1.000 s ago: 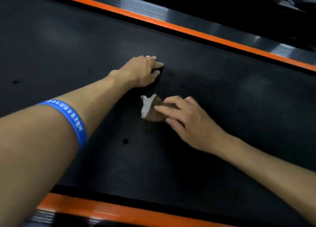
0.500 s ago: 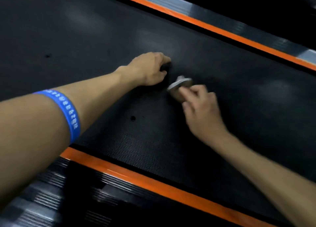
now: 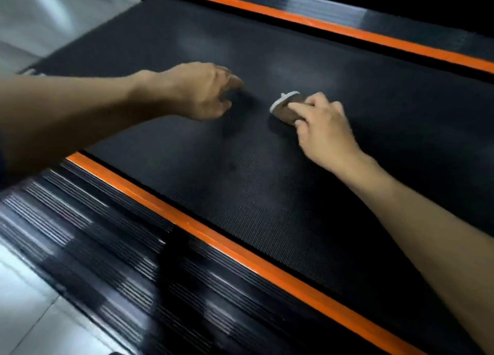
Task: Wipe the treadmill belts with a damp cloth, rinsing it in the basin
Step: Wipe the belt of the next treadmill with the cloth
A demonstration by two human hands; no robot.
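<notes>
Two hands are down on the treadmill belt (image 3: 267,207), and it's the right hand (image 3: 324,126) doing the gripping. Its fingers are curled over the cloth (image 3: 284,108), a small brown wad with a pale edge on its left side, held against the black textured surface about the middle of the belt's width. The fingertips (image 3: 299,107) sit on top of the wad, and the forearm stretches back toward the lower right corner.

Over to the left hand (image 3: 203,90), well apart from the cloth with bare belt between them. It holds nothing. The fingers are bent, and the tips touch down on the belt or hang just above it; the blur makes that hard to call. The back of the hand faces up, and the arm comes in from the left edge.

Orange trim (image 3: 240,255) runs along the near edge of the belt, with a ribbed black side rail (image 3: 120,247) just beside it, smeared by motion. A second orange strip (image 3: 320,24) lines the far edge. Pale grey floor (image 3: 48,15) shows at the upper left, beyond the end of the belt, and again at the lower left below the rail.
</notes>
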